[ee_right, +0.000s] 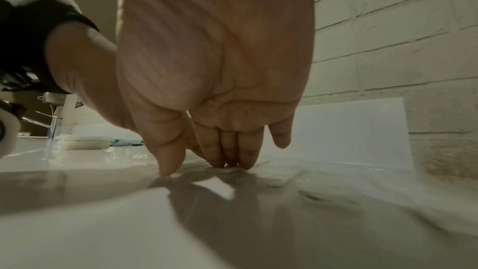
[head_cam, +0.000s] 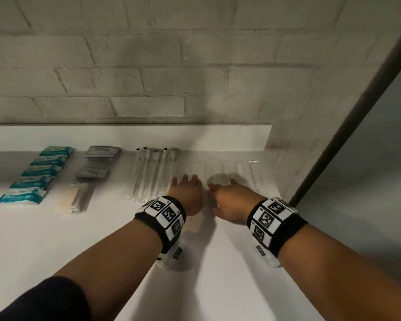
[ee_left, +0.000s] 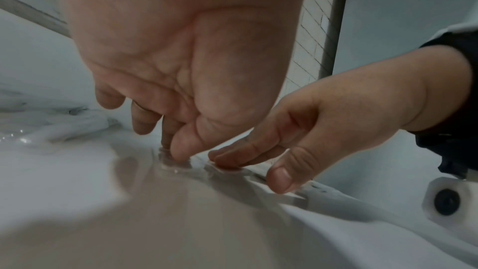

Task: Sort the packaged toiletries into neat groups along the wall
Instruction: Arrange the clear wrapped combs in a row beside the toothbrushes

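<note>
A row of combs in clear wrappers (head_cam: 239, 169) lies at the right end of the white counter (head_cam: 56, 239), against the wall. My left hand (head_cam: 186, 181) and my right hand (head_cam: 218, 189) sit side by side at the near left end of that row. In the left wrist view the left fingertips (ee_left: 175, 154) press down on a clear wrapper (ee_left: 181, 168), and the right hand's straight fingers (ee_left: 227, 161) touch it beside them. The right wrist view shows the right fingers (ee_right: 227, 159) flat on the clear plastic (ee_right: 284, 173). Neither hand grips anything.
Left of the hands lie wrapped toothbrushes (head_cam: 148, 174), grey sachets (head_cam: 102, 152), a beige pack (head_cam: 75, 198) and a column of teal packets (head_cam: 39, 172). A white ledge (head_cam: 125, 135) backs the counter under the brick wall. A dark post (head_cam: 357, 112) borders the right side.
</note>
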Motion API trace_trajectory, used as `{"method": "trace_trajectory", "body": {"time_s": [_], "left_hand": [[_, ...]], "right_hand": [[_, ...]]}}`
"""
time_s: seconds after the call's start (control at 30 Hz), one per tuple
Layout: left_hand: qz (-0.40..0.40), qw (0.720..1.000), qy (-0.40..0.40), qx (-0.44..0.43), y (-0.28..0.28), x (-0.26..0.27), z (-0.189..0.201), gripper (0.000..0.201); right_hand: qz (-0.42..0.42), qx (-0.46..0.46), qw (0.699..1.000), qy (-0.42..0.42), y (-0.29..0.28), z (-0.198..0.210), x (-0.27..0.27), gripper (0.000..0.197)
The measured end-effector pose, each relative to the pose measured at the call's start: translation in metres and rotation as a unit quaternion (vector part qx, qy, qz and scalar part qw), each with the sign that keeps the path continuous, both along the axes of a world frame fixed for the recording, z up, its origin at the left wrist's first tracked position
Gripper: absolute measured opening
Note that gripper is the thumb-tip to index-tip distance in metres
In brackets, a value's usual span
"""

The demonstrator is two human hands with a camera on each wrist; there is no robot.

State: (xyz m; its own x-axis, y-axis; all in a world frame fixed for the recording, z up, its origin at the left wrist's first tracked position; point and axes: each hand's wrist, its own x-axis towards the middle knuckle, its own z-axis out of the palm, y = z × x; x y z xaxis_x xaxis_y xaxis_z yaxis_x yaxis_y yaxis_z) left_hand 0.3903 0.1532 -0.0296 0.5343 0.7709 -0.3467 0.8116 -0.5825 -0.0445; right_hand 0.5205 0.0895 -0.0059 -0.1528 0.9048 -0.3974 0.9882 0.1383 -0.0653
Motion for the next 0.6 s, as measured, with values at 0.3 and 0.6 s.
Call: {"method": "trace_trajectory", "body": {"time_s": [0.3,0.6], "left_hand": [[-0.034,0.998,-0.051,0.006,-0.006,0.001,0.002,0.066],[-0.103,0.994,-0.017,0.013,-0.022,0.008,0.006,0.065]], "right_hand": [[-0.081,0.032,0.996,0.035,-0.009,0.01,0.008,0.057],[-0.118,-0.016,0.993,-0.013,-0.015,0.009,0.011,0.056]]}}
